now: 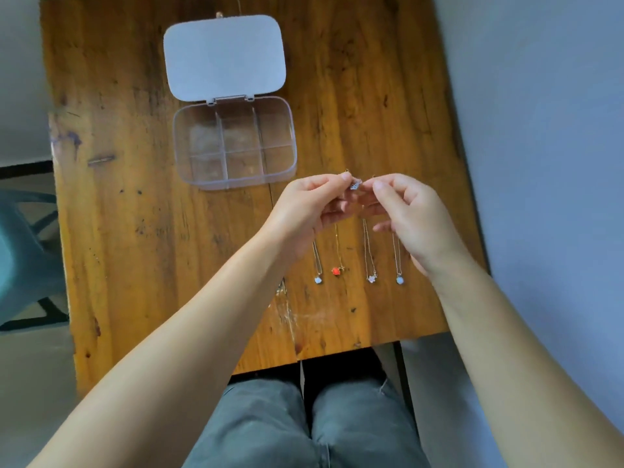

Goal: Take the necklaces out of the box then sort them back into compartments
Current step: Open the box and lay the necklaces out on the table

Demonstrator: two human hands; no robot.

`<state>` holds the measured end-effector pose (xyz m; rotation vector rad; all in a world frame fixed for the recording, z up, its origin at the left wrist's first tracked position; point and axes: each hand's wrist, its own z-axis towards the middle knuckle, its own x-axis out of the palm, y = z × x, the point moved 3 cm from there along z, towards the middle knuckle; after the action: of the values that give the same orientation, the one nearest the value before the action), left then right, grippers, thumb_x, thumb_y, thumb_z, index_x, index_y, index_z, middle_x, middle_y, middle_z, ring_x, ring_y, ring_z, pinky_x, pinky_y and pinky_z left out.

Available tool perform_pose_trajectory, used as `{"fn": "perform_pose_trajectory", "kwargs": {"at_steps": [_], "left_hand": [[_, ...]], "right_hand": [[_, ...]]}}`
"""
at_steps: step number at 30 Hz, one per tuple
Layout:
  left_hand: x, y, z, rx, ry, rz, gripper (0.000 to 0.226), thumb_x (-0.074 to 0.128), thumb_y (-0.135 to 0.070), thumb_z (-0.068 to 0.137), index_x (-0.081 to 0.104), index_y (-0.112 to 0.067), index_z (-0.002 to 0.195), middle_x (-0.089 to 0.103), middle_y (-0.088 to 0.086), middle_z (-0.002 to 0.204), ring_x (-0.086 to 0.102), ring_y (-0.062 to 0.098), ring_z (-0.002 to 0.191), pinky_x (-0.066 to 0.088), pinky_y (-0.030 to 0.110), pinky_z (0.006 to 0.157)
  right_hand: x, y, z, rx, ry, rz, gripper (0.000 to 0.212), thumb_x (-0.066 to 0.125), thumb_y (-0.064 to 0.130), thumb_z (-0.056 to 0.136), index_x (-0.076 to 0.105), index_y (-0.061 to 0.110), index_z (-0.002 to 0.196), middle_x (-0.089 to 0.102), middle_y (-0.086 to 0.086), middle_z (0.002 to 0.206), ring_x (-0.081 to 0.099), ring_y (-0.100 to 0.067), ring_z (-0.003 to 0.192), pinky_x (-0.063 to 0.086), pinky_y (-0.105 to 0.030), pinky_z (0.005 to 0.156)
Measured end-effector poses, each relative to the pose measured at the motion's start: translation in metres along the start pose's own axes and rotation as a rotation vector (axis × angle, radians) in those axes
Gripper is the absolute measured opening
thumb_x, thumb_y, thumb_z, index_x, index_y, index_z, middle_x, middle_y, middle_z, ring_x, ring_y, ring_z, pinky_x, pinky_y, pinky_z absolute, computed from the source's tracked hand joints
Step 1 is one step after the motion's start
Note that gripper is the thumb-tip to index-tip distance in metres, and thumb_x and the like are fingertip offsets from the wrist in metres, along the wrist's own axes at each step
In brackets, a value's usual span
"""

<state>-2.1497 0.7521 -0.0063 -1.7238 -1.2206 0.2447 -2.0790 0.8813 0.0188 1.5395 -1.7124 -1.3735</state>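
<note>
A worn wooden table [135, 231] (stained, scratched) stands beside a pale wall [540, 163], teal chair [23, 251] left.

On the tabletop [135, 231], 4 necklaces [358, 261] lie at 5 o'clock from the open box [234, 143].

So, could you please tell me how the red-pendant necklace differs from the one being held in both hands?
The red-pendant necklace lies stretched out on the table; the held necklace is pinched above it between the left hand and right hand. Its pendant is red, the held one's pale and silvery. Both are out of the open box, whose compartments look empty.
</note>
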Motion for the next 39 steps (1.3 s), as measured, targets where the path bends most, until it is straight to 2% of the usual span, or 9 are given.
{"fn": "perform_pose_trajectory", "kwargs": {"at_steps": [6, 14, 19, 21, 23, 25, 28, 34, 39], "left_hand": [[0.041, 0.016, 0.003, 0.007, 0.041, 0.036, 0.013, 0.059, -0.018, 0.090, 0.069, -0.010, 0.089, 0.055, 0.001, 0.063, 0.058, 0.013, 0.067, 0.052, 0.029, 0.073], [0.082, 0.037, 0.028, -0.256, 0.105, -0.304, 0.018, 0.050, -0.020, 0.094, 0.061, -0.017, 0.080, 0.050, -0.006, 0.065, 0.046, 0.007, 0.058, 0.041, 0.020, 0.061], [0.096, 0.051, 0.042, -0.376, 0.110, -0.358, 0.024, 0.047, -0.023, 0.096, 0.059, -0.014, 0.077, 0.051, -0.004, 0.062, 0.047, 0.008, 0.053, 0.048, 0.020, 0.056], [0.093, 0.055, 0.051, -0.420, 0.032, -0.288, 0.027, 0.045, -0.021, 0.098, 0.060, -0.012, 0.077, 0.051, -0.002, 0.062, 0.049, 0.009, 0.052, 0.049, 0.021, 0.055], [0.088, 0.053, 0.066, -0.428, -0.078, -0.141, 0.027, 0.044, -0.018, 0.098, 0.061, -0.010, 0.079, 0.052, 0.000, 0.064, 0.050, 0.010, 0.054, 0.049, 0.022, 0.055], [0.086, 0.047, 0.086, -0.370, -0.165, 0.055, 0.024, 0.045, -0.015, 0.097, 0.060, -0.008, 0.080, 0.053, 0.001, 0.065, 0.050, 0.011, 0.056, 0.049, 0.023, 0.054], [0.093, 0.035, 0.114, -0.228, -0.181, 0.385, 0.021, 0.046, -0.012, 0.096, 0.061, -0.006, 0.082, 0.057, 0.004, 0.067, 0.053, 0.013, 0.058, 0.049, 0.023, 0.056], [0.107, 0.037, 0.134, 0.044, -0.039, 1.074, 0.022, 0.046, -0.006, 0.093, 0.068, -0.010, 0.096, 0.064, 0.004, 0.099, 0.059, 0.014, 0.089, 0.048, 0.020, 0.075], [0.102, 0.039, 0.133, 0.120, 0.009, 1.227, 0.031, 0.042, -0.001, 0.092, 0.069, -0.012, 0.102, 0.063, 0.007, 0.117, 0.056, 0.020, 0.109, 0.040, 0.021, 0.083]], "right_hand": [[-0.017, -0.023, -0.021, 0.117, -0.076, 0.262, 0.017, 0.056, 0.028, 0.093, 0.067, 0.016, 0.101, 0.076, 0.001, 0.086, 0.072, -0.011, 0.081, 0.051, -0.018, 0.058], [-0.064, -0.067, -0.031, 0.279, -0.269, 0.640, 0.011, 0.061, 0.015, 0.089, 0.068, 0.020, 0.083, 0.071, 0.002, 0.073, 0.068, -0.010, 0.068, 0.050, -0.020, 0.053], [-0.093, -0.087, -0.034, 0.257, -0.457, 0.831, 0.011, 0.065, 0.012, 0.087, 0.069, 0.019, 0.079, 0.068, 0.002, 0.072, 0.063, -0.009, 0.066, 0.049, -0.019, 0.054], [-0.103, -0.096, -0.032, 0.231, -0.526, 0.656, 0.011, 0.064, 0.015, 0.087, 0.067, 0.022, 0.080, 0.065, 0.004, 0.073, 0.061, -0.009, 0.067, 0.049, -0.020, 0.057], [-0.111, -0.106, -0.033, 0.163, -0.572, 0.196, 0.011, 0.060, 0.018, 0.089, 0.062, 0.025, 0.081, 0.063, 0.003, 0.077, 0.059, -0.010, 0.068, 0.046, -0.017, 0.062], [-0.109, -0.114, -0.035, 0.018, -0.516, -0.289, 0.008, 0.058, 0.014, 0.089, 0.058, 0.019, 0.083, 0.057, 0.002, 0.084, 0.054, -0.011, 0.071, 0.040, -0.006, 0.061], [-0.096, -0.135, -0.039, -0.102, -0.350, -0.680, 0.004, 0.059, 0.006, 0.087, 0.057, 0.008, 0.084, 0.050, -0.003, 0.088, 0.047, -0.013, 0.070, 0.031, -0.010, 0.058], [-0.083, -0.160, -0.044, -0.155, -0.252, -0.845, 0.003, 0.061, 0.004, 0.087, 0.061, 0.002, 0.089, 0.060, -0.016, 0.091, 0.060, -0.024, 0.071, 0.043, -0.023, 0.062], [-0.070, -0.162, -0.050, -0.175, -0.231, -0.849, 0.011, 0.061, -0.004, 0.083, 0.064, 0.000, 0.093, 0.062, -0.019, 0.091, 0.062, -0.029, 0.073, 0.043, -0.024, 0.062]]}}
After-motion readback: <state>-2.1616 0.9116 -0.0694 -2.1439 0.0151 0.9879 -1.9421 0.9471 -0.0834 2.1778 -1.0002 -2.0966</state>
